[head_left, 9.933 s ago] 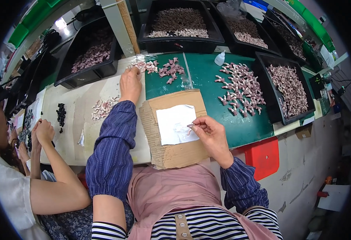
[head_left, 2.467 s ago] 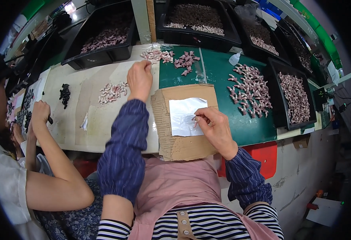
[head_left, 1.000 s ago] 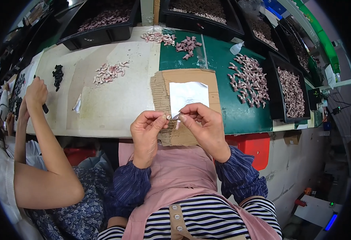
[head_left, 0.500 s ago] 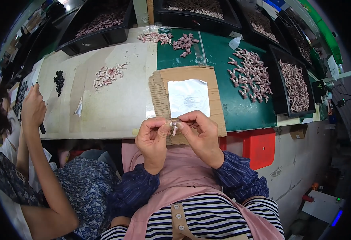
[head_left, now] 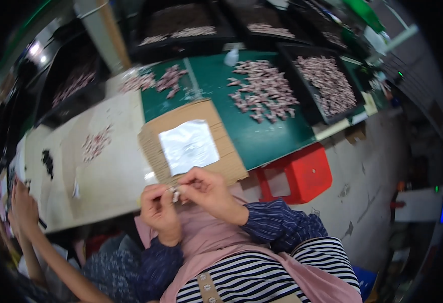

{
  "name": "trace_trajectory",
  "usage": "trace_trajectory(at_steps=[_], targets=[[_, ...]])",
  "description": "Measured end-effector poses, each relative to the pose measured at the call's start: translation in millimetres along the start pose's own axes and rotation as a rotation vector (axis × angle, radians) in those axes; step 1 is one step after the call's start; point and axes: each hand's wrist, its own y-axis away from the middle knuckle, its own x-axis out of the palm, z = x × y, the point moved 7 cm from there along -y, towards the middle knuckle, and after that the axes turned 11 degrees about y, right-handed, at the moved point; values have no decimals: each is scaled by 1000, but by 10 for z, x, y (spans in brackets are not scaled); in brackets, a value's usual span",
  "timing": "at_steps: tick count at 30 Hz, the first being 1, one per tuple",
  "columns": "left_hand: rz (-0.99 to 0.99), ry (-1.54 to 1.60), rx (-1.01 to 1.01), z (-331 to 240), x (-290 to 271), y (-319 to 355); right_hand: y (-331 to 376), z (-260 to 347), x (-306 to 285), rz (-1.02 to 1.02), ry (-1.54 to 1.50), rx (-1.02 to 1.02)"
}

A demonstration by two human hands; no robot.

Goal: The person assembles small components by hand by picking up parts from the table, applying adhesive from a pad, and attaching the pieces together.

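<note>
At my far left, another person's hand (head_left: 22, 207) rests by the table (head_left: 115, 177). My left hand (head_left: 158, 209) pinches a tiny pale part (head_left: 174, 193) with closed fingers, just over the table's near edge. My right hand (head_left: 206, 189) pinches it too. I think I am fitting it together. Next I likely need a careful little push. Farther right lies the silver sheet (head_left: 188, 146) on cardboard (head_left: 221, 161), then pink parts (head_left: 264, 91).

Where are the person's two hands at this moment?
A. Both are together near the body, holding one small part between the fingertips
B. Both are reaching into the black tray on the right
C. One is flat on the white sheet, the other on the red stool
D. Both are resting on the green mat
A: the left hand and right hand meet at the table's near edge, pinching a small part below the cardboard.
</note>
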Motion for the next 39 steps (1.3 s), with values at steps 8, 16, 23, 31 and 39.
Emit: trace_trajectory(at_steps=[8, 16, 23, 31, 39], targets=[[149, 6, -55, 53, 264, -73, -92, 214, -549, 42, 183, 17], [36, -44, -198, 251, -76, -352, -376, 535, -1831, -653, 1235, -633], [-9, -133, -188, 294, -340, -524, -386, 451, -1924, -522, 1407, -605], [28, -191, -233, 412, -357, -945, -1239, 883, -1262, -249, 1143, -680], [-6, -154, -217, 545, -433, -912, -2762, 475, -993, -134, 1275, -562]])
